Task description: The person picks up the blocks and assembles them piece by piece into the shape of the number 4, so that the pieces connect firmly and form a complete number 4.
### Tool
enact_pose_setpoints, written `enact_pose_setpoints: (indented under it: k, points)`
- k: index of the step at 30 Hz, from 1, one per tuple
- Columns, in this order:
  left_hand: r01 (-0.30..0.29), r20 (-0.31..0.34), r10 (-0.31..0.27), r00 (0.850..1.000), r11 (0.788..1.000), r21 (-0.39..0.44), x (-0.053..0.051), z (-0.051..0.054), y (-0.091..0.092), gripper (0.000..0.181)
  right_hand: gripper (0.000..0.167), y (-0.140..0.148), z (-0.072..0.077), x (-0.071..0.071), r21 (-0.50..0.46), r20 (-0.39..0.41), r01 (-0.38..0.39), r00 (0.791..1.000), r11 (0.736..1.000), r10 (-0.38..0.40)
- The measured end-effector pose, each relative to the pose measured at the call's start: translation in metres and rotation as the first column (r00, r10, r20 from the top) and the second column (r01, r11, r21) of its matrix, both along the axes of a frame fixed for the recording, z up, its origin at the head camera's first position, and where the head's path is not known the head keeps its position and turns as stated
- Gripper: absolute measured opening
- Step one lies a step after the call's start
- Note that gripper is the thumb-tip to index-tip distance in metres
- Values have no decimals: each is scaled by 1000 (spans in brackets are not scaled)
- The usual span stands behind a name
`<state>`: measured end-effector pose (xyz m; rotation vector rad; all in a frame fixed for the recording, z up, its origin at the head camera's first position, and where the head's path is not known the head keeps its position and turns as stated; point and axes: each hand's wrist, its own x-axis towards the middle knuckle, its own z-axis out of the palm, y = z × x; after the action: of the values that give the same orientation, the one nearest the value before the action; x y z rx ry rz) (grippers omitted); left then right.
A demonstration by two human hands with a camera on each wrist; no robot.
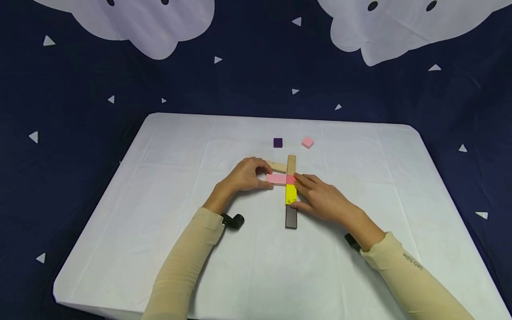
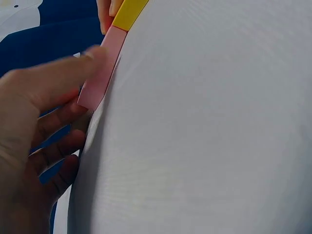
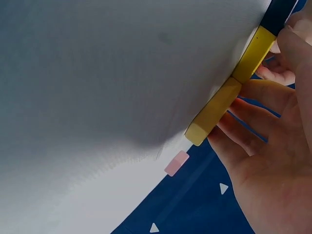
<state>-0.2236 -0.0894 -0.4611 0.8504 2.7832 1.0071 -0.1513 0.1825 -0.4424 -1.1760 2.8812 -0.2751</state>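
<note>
White tabletop [image 1: 240, 266], left fingers [image 1: 262, 164] slightly parted around pink block [image 1: 277, 179].

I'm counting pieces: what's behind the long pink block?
In the head view, beyond the long pink block lies a pale wooden block. The left hand covers its left end, so its full length can't be seen.

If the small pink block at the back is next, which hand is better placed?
Probably the right hand: it lies closer to the small pink block, while the left hand holds the long pink block.
</note>
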Motion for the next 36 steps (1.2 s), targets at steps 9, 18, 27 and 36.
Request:
enact_pose_setpoints:
  k: [9,18,27,36]
  points:
    - [-68,9,67,998,989,134,-5,7,-1,30,74,0,1,0,-5,9,2,1000,1000,-2]
    - [-102,-113,95,989,993,-58,-22,12,8,35,74,1,1,0,-8,-1,3,1000,1000,-3]
    - [-102,-93,92,991,988,-117,-40,11,14,49,75,0,0,0,-16,-34,-14,999,1000,13]
    - [-41,-6,41,999,982,-187,-44,11,21,56,74,-1,-1,-1,-19,-44,-24,999,1000,23]
